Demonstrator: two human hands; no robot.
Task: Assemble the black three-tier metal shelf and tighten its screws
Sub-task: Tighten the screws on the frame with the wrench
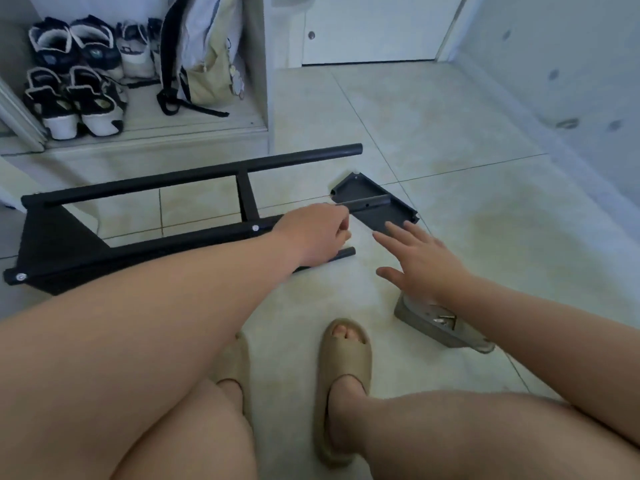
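The black shelf frame point(138, 188) lies on its side on the tiled floor, with long tubes, a crossbar and one black shelf plate point(59, 247) fixed at its left end. A loose dark shelf plate point(384, 216) lies right of the frame's free tube ends. My left hand point(318, 233) grips the end of the middle tube where it reaches that loose plate. My right hand point(419, 261) hovers with spread fingers just below the loose plate and holds nothing. A grey slipper point(436, 327) on the floor under my right wrist holds small screws.
A low cabinet shelf at the back left holds several shoes point(76, 77) and a hanging backpack point(204, 57). A white door point(374, 29) stands at the back. My feet in beige slippers point(343, 386) rest on the tiles in front. A wall runs along the right.
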